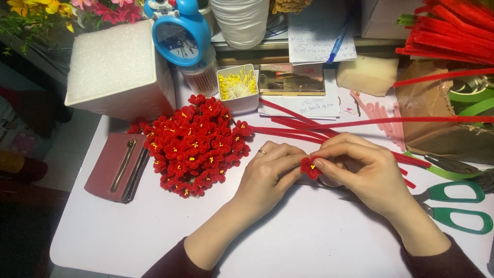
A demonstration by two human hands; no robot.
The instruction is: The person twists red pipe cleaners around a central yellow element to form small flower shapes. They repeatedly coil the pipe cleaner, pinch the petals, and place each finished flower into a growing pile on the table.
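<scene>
A small red flower [309, 167] made of fuzzy wire, with a dot of yellow at its centre, sits pinched between the fingertips of both hands near the middle of the tabletop [288, 231]. The left hand [270, 175] closes on it from the left, thumb and forefinger pressed to its petals; a ring shows on one finger. The right hand [360, 172] closes on it from the right, fingers curled over the top, so only part of the flower peeks out between the two grips. The flower is held just above the white surface, not lying on it.

Just left of the left hand lies a heap of finished red flowers [193, 144] of the same kind, and further left, near the left edge, a dark red zip pouch [117, 167]. Long red fuzzy wires [319, 126] run from behind the hands toward the right edge. Green-handled scissors [455, 206] lie to the right of the right hand. Toward the back edge stand a small white box of yellow stamens [236, 85], a blue alarm clock [180, 33] and a white foam block [116, 67].
</scene>
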